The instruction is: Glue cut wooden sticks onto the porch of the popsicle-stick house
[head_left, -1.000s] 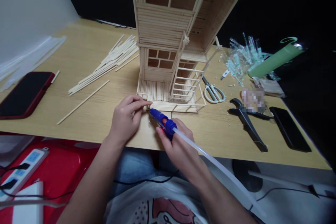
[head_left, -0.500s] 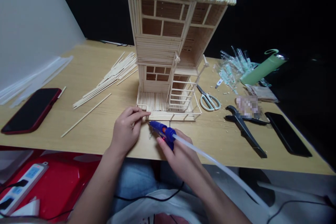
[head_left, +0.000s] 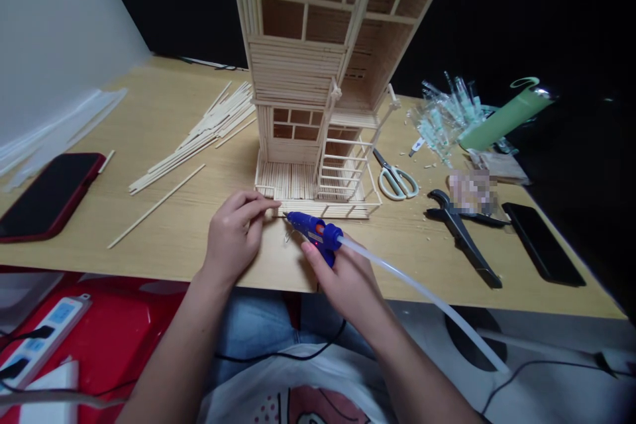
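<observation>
Head view: right hand [head_left: 348, 278] grips glue gun [head_left: 313, 232].

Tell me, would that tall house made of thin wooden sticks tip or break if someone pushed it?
The tall stick-built model house probably tips easily: it rises high above a small base. It likely weighs little, being thin sticks around open frames. Its slender stair railing looks fragile and would probably snap first.

Stick house [head_left: 318, 73] roof beyond top edge
</observation>
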